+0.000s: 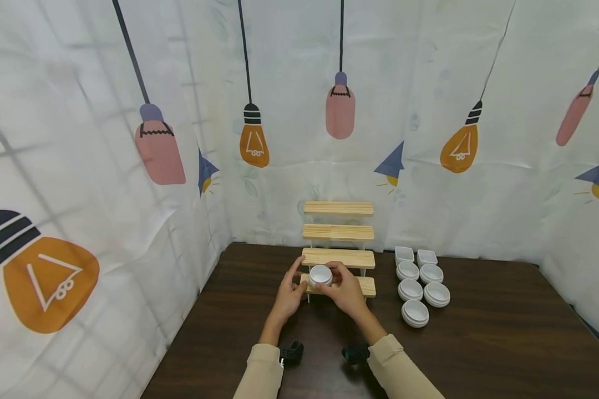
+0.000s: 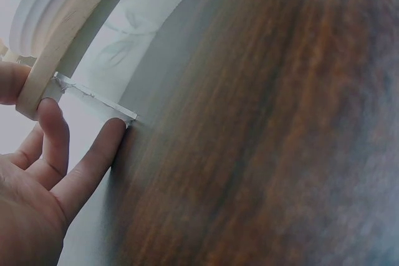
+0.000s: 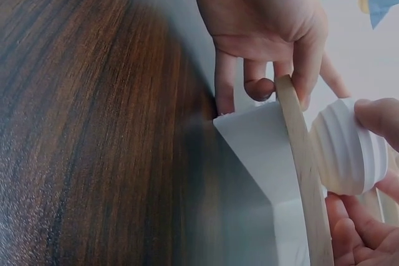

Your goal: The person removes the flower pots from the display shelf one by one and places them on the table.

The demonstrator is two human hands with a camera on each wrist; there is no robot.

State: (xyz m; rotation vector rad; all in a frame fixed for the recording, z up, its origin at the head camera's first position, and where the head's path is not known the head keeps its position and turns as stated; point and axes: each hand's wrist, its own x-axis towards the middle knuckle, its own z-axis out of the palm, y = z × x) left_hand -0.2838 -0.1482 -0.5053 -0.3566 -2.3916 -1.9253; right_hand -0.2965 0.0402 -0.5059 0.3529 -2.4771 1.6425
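A small ribbed white bowl [image 1: 320, 272] is on the lowest plank [image 1: 367, 286] of a stepped wooden display stand, near its left end. My right hand [image 1: 348, 291] holds the bowl from the right, thumb and fingers on its sides in the right wrist view, where its ribbed side [image 3: 346, 147] meets the plank's upper face. With my left hand [image 1: 288, 296] I grip the plank's left end. In the left wrist view, the thumb lies over the plank [image 2: 68, 29] and a bent finger sits below it, while another finger reaches down by the clear stand leg [image 2: 100, 96].
Higher planks [image 1: 338, 231] of the stand rise behind, close to the patterned curtain [image 1: 289, 66]. To the right, several round white bowls [image 1: 415, 313] and two square white bowls [image 1: 404, 254] stand in two columns on the dark wooden table [image 1: 489, 321].
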